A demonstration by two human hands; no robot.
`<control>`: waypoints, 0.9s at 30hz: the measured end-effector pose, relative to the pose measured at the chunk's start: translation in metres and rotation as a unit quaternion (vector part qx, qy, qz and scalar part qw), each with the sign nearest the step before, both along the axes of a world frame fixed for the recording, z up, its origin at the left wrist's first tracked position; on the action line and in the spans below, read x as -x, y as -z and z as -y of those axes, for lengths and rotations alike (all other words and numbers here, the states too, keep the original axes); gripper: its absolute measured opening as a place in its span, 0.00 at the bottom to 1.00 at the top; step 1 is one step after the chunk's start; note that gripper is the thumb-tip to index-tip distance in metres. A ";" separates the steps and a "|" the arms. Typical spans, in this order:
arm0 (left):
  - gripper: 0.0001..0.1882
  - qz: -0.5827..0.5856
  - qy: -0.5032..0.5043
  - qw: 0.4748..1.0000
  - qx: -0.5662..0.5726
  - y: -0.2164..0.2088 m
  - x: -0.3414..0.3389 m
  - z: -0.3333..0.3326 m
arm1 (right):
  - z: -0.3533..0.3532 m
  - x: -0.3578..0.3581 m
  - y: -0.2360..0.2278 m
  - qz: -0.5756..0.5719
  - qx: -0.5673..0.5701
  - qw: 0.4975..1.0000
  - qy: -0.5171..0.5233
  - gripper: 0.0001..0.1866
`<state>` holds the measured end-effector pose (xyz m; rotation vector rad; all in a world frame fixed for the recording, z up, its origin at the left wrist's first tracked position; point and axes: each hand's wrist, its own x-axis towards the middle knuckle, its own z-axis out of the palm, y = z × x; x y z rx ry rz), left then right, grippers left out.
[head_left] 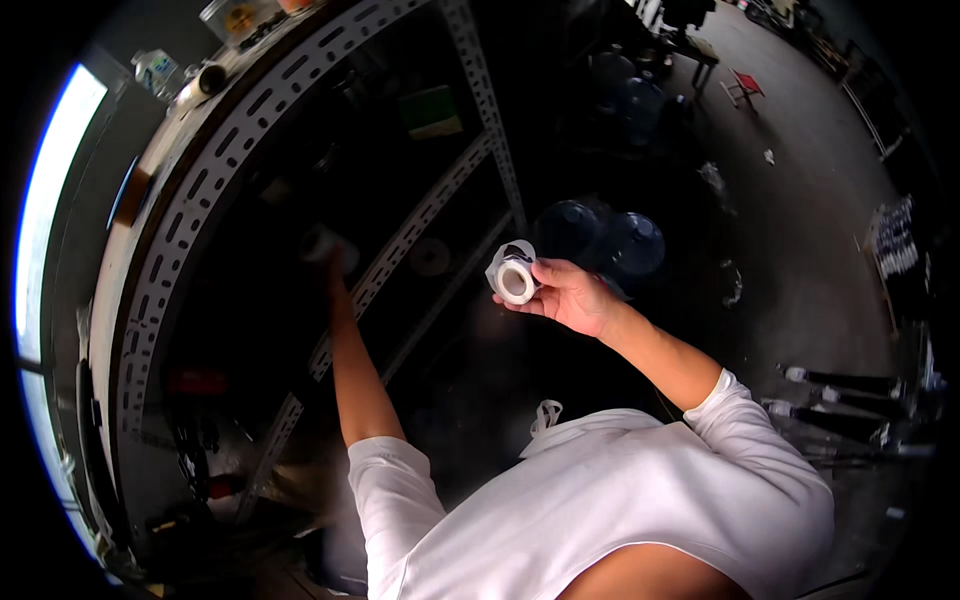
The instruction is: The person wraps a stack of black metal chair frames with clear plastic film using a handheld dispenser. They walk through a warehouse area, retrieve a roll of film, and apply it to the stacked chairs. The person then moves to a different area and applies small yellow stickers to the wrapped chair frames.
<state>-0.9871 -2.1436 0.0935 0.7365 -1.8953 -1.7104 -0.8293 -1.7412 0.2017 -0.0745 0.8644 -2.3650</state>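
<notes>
In my right hand (575, 298) I hold a small white roll (514, 283) with a hollow core, its open end facing me. Thumb and fingers are closed around it, and a loose flap with a dark mark stands up at its far side. My left hand (337, 268) reaches into the dark shelf at the left. There it is closed on another pale roll (318, 243), which shows on both sides of the hand. Shadow blurs those fingers. A third white roll (431, 257) lies on the shelf, to the right of my left hand.
Perforated metal shelf beams (425, 212) run beside my left forearm. On the upper shelf at the left are a plastic bottle (157, 73) and a clear tub (238, 20). Large blue water jugs (636, 244) stand beyond my right hand. Farther off is a red stool (745, 85).
</notes>
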 end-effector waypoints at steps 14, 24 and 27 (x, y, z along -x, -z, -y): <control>0.18 -0.263 0.638 0.693 0.207 -0.133 -0.283 -0.355 | -0.099 -0.203 -0.003 -0.076 -0.085 0.916 0.386 0.20; 0.16 -0.136 0.761 0.635 0.004 -0.104 -0.415 -0.551 | -0.236 -0.387 0.004 -0.071 -0.252 0.835 0.485 0.16; 0.09 -0.091 0.793 0.598 -0.069 -0.096 -0.467 -0.608 | -0.277 -0.437 0.017 -0.131 -0.332 0.775 0.522 0.13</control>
